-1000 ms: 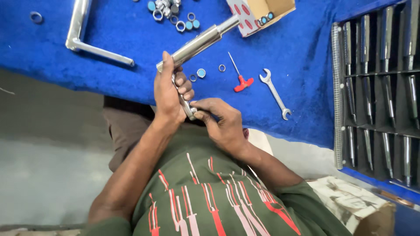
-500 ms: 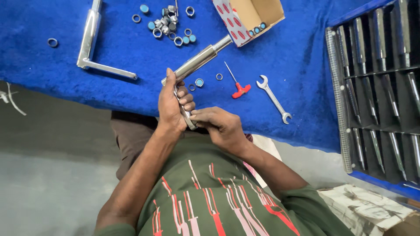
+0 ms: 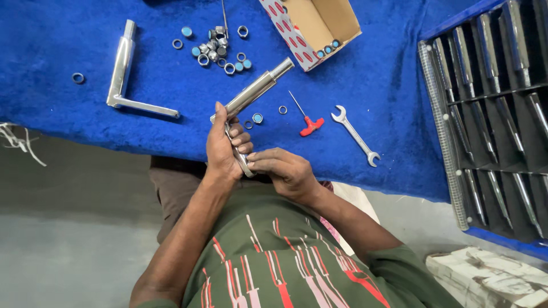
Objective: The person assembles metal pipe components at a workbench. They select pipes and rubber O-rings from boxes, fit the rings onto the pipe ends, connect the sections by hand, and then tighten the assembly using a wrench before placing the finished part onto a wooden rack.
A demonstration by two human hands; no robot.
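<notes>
Green patterned shirt (image 3: 297, 262), brown trousers (image 3: 171, 188), bare forearms.
Short sleeves; red and white tool-shaped prints scattered across the shirt's chest; trousers showing just above the shirt's hem; no rings, watch or gloves on left hand (image 3: 222, 149) or right hand (image 3: 285, 173).

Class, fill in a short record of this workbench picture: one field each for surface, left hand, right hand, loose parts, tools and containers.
surface: blue cloth over the bench
left hand: grips a chrome tube with a threaded far end
right hand: fingertips on the tube's near end, beside the left hand
loose parts: pile of rings, some with blue inserts; bent chrome spout lying apart
tools: red-handled key; spanner, both untouched
containers: open box; rack of chrome pieces at the image's right
</notes>
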